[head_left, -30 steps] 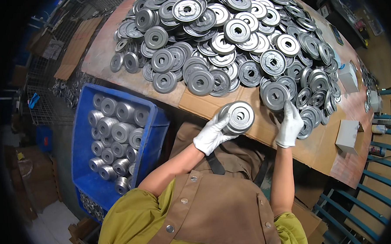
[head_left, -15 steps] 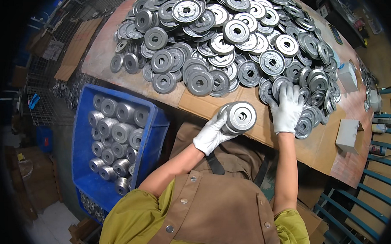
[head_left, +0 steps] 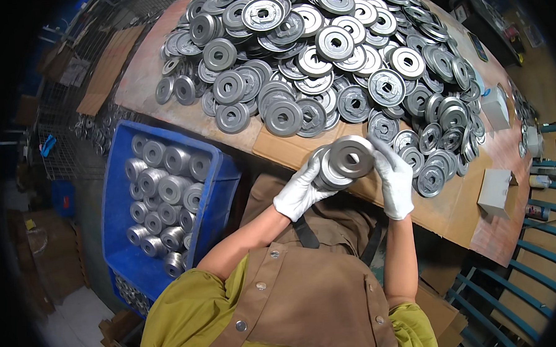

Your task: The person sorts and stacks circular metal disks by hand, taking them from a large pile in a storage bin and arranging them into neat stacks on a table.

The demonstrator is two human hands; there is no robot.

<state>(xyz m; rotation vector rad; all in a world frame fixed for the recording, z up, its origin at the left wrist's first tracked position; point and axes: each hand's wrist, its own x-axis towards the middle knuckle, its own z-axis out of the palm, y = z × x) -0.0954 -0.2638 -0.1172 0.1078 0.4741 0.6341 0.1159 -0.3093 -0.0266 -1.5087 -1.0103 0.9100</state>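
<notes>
We hold a disc stack (head_left: 343, 163) over the counter (head_left: 162, 85) edge.
Our left hand (head_left: 299, 192) and right hand (head_left: 395, 179) each keep a grip clamped on it, beside the disc pile (head_left: 322, 60) and blue bin (head_left: 123, 254).

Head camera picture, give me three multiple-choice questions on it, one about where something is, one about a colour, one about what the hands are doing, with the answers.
1. Where is the blue crate of stacked metal rolls?
A. on the person's left, below the table edge
B. on top of the disc pile
C. on the person's right

2. What colour are the gloves?
A. black
B. white
C. orange

3. What are the hands doing?
A. both lie flat on the table
B. only one hand holds something
C. both hold a short stack of metal discs

Answers:
1 A, the crate sits left of the apron, lower than the table.
2 B, the left hand and right hand wear white gloves.
3 C, both hands grip the stack of discs in front of the heap.
</notes>
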